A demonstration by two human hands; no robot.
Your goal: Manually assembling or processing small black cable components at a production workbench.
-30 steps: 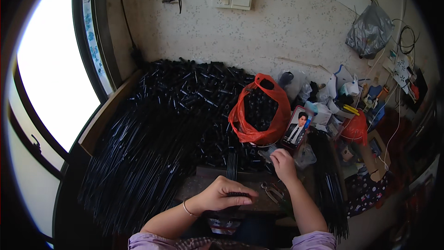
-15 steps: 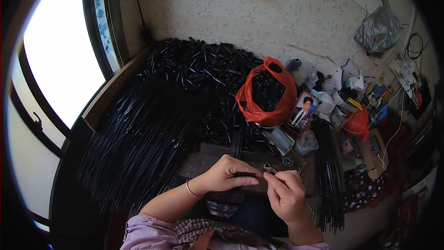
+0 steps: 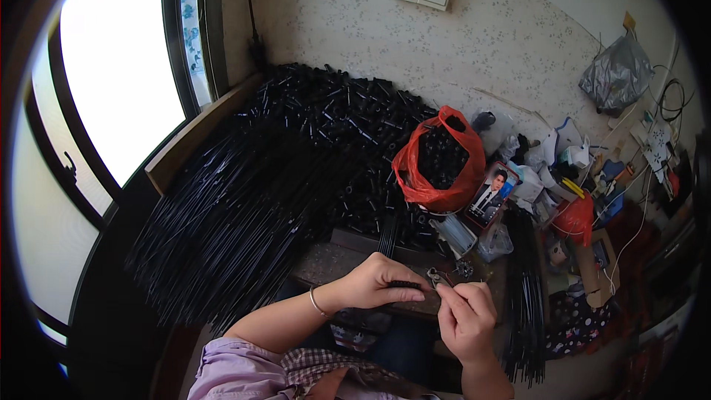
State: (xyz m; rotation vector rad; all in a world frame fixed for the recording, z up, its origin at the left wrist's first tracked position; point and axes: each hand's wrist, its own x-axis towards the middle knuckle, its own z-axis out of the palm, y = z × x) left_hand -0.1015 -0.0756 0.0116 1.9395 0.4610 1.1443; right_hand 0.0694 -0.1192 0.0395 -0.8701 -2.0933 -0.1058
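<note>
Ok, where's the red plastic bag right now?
In the head view, the red plastic bag sits right of centre, against the pile of black rods, beyond both hands.

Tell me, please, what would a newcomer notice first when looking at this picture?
First, the huge heap of thin black rods, which fans out from the wall toward the bright window on the left. Next, the red plastic bag, full of small black parts, which stands right of the heap. Low in the middle, the left hand pinches a short black piece while the right hand meets it with a small metal part.
</note>
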